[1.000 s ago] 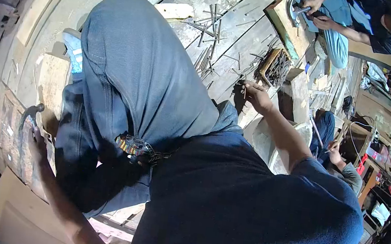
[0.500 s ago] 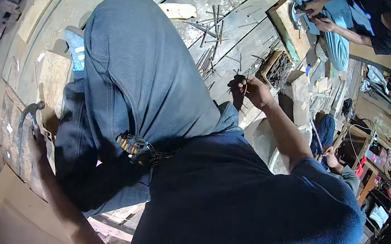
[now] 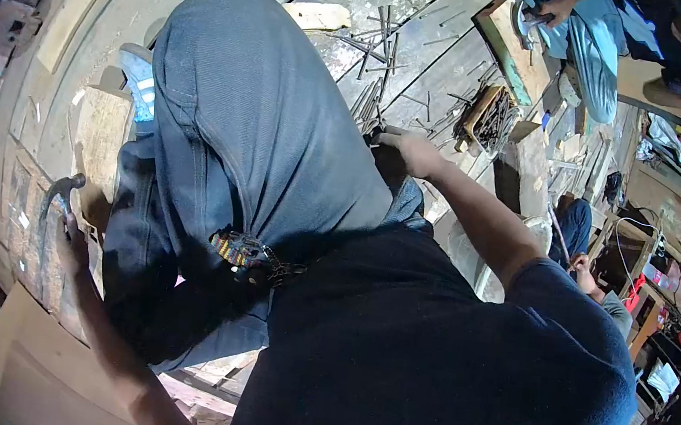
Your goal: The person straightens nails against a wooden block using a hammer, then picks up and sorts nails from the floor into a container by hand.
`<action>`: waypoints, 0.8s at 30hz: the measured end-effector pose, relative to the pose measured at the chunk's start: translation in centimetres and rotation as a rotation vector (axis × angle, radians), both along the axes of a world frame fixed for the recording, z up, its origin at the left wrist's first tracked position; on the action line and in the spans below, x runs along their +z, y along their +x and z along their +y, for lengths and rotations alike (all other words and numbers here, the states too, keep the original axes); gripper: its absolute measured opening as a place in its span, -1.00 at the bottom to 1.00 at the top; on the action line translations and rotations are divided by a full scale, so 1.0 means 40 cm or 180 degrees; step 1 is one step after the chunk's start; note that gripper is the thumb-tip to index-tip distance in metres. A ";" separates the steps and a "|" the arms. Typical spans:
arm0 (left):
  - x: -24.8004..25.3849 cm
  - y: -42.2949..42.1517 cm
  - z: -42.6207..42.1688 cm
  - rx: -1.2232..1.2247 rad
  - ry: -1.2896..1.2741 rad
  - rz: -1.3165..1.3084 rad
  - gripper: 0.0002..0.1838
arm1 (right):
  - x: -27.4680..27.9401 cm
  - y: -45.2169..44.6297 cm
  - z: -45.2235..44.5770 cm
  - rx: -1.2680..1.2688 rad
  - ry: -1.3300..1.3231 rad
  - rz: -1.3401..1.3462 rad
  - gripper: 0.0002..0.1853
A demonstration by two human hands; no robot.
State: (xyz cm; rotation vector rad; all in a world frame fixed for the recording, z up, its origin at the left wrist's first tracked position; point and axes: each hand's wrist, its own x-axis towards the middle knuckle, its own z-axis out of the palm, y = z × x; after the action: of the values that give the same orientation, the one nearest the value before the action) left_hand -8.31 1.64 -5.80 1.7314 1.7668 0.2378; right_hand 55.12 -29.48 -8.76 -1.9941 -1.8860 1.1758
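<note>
My left hand (image 3: 72, 248) is closed around the handle of a claw hammer (image 3: 65, 185), just beyond the wooden block by my bent leg. The hammer's head sticks out past the fingers; much of the handle is hidden. On the other side of my raised knee, my right hand (image 3: 409, 150) reaches down to the floor beside a pile of long nails (image 3: 366, 103). Its fingers are bent together, their tips in shadow by my trouser leg, so what they pinch is hidden. More nails (image 3: 382, 43) lie scattered farther off.
A small wooden box of nails (image 3: 488, 118) sits right of the pile. A wooden block (image 3: 102, 128) stands by my shoe (image 3: 138, 77). Another person (image 3: 599, 83) sits at upper right by a timber piece (image 3: 509, 51); a second person's hand (image 3: 581, 272) shows at right.
My right hand has moved left and down toward the nail pile beside my knee. My left hand still holds the hammer, nearly in place. The upper-right person's hands have shifted.
</note>
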 end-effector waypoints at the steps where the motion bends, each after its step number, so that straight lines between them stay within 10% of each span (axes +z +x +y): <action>1: -0.004 -0.008 0.003 0.0007 0.0008 0.0002 -0.57 | 0.014 0.002 0.013 0.0113 -0.0192 -0.0094 -0.54; 11: 0.009 0.009 -0.007 0.0129 -0.0091 -0.0100 -0.59 | -0.039 0.038 -0.003 -0.0201 0.0529 0.0032 -0.85; 14: -0.029 -0.037 0.005 0.0047 0.0095 -0.0088 -0.59 | -0.020 0.048 0.016 -0.2573 -0.0405 0.2393 -0.87; 24: -0.030 -0.040 0.009 0.0061 -0.0073 0.0246 -0.55 | 0.012 0.050 0.061 -0.3477 -0.0784 0.3974 -0.89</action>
State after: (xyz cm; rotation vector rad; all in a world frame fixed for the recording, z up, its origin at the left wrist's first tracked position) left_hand -9.92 1.99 -6.99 1.7292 1.8350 0.1600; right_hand 57.10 -27.03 -8.27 -1.2987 -0.0302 1.5891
